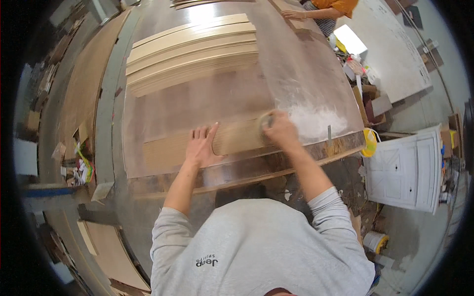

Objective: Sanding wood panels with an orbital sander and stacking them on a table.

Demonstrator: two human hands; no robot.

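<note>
A long tan board (170,144) with fine lines along it lies crosswise near the front edge of the worktable (197,106). My left hand (201,148) rests on the board left of its middle, thumb apart from the fingers. At the board's right end my right hand (282,130) is closed around a roundish tan object (264,125) with a dark centre. Motion smears that object, so its kind is unclear; it appears to touch the board.
Stacked pale boards (192,52) lie farther back. White powder (316,121) is spread to the right. Another person's hand (295,15) rests on a brown panel at the far right. A yellow bucket (369,143) and a white cabinet (402,165) stand beyond the table's right edge.
</note>
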